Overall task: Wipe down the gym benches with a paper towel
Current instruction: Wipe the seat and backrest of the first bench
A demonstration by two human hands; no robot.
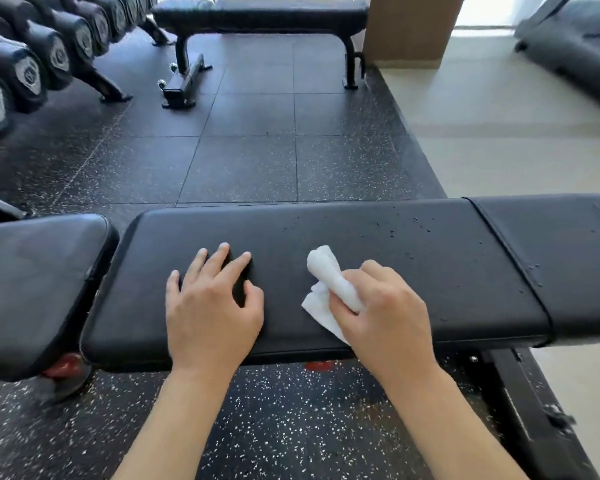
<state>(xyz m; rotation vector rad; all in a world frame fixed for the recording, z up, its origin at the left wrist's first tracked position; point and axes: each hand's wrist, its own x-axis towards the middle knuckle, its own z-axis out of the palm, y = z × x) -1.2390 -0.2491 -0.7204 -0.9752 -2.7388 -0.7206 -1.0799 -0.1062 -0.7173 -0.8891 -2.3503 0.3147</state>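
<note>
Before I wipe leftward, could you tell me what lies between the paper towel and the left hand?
Only bare black bench pad separates the paper towel from the left hand, seen in the head view.

Black padded bench point(378, 237) runs crosswise under my hands, sitting on speckled rubber floor point(243, 161). My left hand point(210, 306) lies flat on the pad, fingers spread. Just beside it my right hand point(385, 306) presses a crumpled white paper towel point(329, 282) onto the pad, one corner of it flat on the surface. Water droplets point(409, 226) dot the pad beyond and right of my right hand. A seam point(510, 265) crosses the pad further right. A separate pad section point(39, 282) sits left of my left hand.
</note>
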